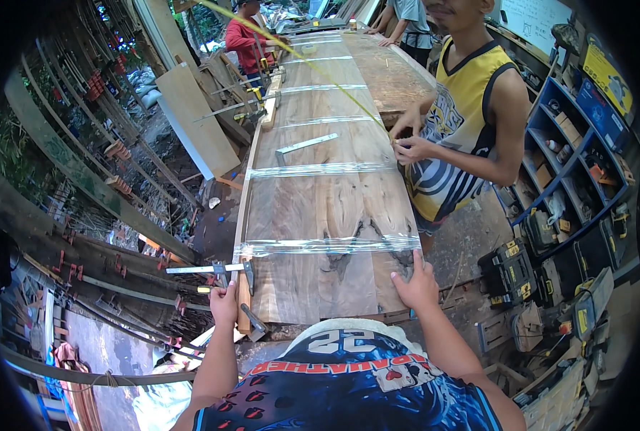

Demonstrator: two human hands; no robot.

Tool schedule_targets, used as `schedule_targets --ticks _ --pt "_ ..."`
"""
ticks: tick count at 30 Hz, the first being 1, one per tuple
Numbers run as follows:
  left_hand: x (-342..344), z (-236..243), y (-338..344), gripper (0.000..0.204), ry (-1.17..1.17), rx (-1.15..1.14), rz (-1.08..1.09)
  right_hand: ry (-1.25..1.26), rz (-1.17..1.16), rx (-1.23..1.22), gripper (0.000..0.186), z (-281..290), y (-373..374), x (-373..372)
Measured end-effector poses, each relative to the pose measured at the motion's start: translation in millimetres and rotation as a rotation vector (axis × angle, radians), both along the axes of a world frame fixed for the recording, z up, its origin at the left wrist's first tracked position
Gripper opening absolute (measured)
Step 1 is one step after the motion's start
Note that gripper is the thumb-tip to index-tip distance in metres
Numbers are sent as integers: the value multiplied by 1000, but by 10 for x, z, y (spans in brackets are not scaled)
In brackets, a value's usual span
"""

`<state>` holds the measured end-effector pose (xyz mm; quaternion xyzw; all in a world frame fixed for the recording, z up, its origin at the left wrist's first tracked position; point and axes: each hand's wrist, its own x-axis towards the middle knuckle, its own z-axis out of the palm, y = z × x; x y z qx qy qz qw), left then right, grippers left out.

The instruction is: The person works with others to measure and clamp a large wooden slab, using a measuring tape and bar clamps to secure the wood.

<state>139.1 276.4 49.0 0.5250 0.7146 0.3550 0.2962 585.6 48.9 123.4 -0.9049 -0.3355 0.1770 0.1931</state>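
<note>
A long wooden panel [313,208] of joined boards stretches away in front of me, with shiny clear strips [327,246] across it. A wooden batten [242,223] runs along its left edge. At the near left corner, my left hand [224,303] is closed at the handle of a bar clamp [209,269], its fingers partly hidden. My right hand [416,282] lies on the panel's near right edge, thumb and fingers spread, holding nothing. A metal piece [255,322] sits by the near left corner. Farther up the panel lies a metal square [307,144].
At the right, a person in a yellow jersey [471,108] holds a stretched yellow measuring tape [320,70]. Two other people stand at the far end. More clamps [252,111] line the left edge. Blue shelves [571,165] and tool cases [508,273] stand right; long clamps hang left.
</note>
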Motion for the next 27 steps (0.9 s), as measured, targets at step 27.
schedule_targets --ticks 27 --pt "110 161 -68 48 30 -27 -1 -5 3 22 94 -8 -5 21"
